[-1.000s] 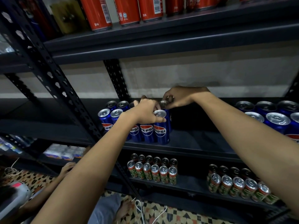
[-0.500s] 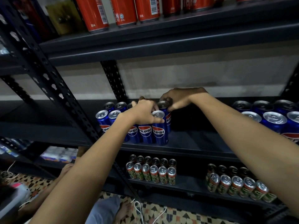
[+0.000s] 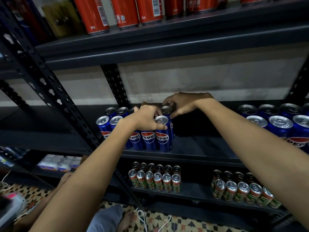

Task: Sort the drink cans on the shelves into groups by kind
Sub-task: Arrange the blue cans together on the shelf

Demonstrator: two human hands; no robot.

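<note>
A cluster of blue Pepsi cans (image 3: 163,138) stands on the middle shelf (image 3: 200,151) beside the black upright. My left hand (image 3: 147,118) lies over the tops of the front-row cans, fingers curled round them, thumb against the rightmost front can. My right hand (image 3: 184,104) reaches in from the right and its fingers pinch the top of a back-row Pepsi can (image 3: 166,110). A second group of Pepsi cans (image 3: 280,124) stands at the right end of the same shelf.
Red cans (image 3: 124,12) line the top shelf. Two groups of green-and-red cans (image 3: 155,179) (image 3: 242,191) stand on the lower shelf. A perforated black post (image 3: 50,91) runs diagonally at left. Another person's arm (image 3: 65,178) and cables lie on the patterned floor.
Both hands stay on the left Pepsi cluster. The view has shifted slightly; the hands and cans have barely moved.
</note>
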